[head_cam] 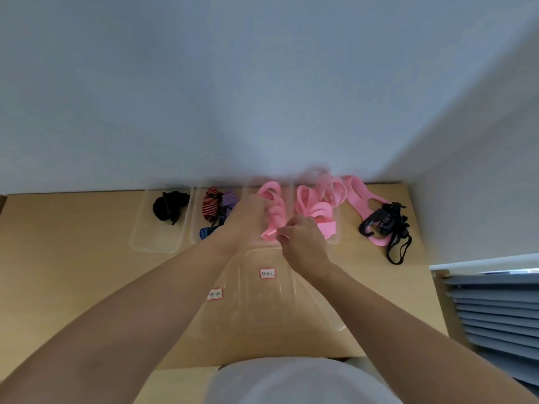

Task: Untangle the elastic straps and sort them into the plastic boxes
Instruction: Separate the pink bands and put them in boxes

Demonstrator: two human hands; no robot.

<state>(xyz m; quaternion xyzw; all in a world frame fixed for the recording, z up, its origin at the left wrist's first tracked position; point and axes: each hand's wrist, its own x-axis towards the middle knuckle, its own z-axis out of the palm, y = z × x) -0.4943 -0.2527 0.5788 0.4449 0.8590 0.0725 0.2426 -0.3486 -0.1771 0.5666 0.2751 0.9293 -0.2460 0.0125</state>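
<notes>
Both my hands work a knotted pink elastic strap point(273, 217) over the third clear plastic box point(288, 188) in the row at the back of the table. My left hand point(248, 217) grips the knot from the left. My right hand point(300, 231) pinches the strap's lower end. The leftmost box point(140, 237) holds a black strap bundle point(169, 207). The second box point(194, 228) holds striped red, purple and blue straps point(214, 208). The fourth box point(335, 239) holds pink loops point(315, 199).
More pink strap point(360, 199) tangled with black buckled straps point(385, 225) lies loose on the table at the right. Stacked clear box lids with red-edged labels point(267, 273) sit in front of me. A grey slatted unit point(495, 310) stands past the table's right edge. A wall rises behind.
</notes>
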